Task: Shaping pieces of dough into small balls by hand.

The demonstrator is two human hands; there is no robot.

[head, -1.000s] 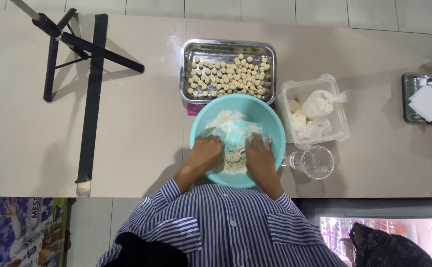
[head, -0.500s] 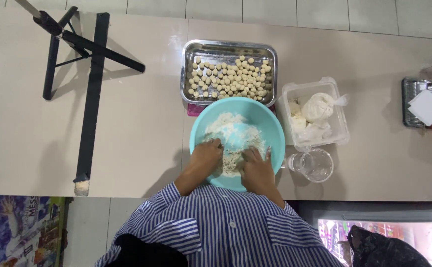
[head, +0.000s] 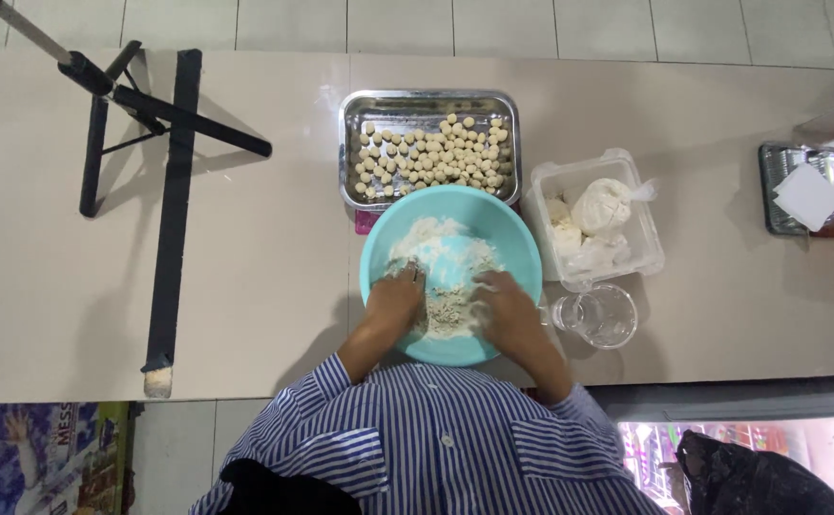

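A light blue bowl (head: 522, 246) sits on the beige counter and holds white flour with a crumbly, paler dough mix (head: 448, 317) at its near side. My left hand (head: 393, 303) is inside the bowl on the left, fingers curled into the mix. My right hand (head: 503, 310) is dug into the mix on the right, dusted with flour. Both wrists cross the bowl's near rim, and the fingertips are partly buried.
Behind the bowl is a metal tray (head: 348, 143) with several small dough balls. To the right are a clear plastic box (head: 638, 210) with a white bag and dough lumps, and a glass (head: 600, 315). A black tripod (head: 171, 210) lies at the left. A foil tray (head: 787, 191) is far right.
My hands drew together in the mix half a second ago and have now spread slightly apart again. The bowl and everything else stayed put.
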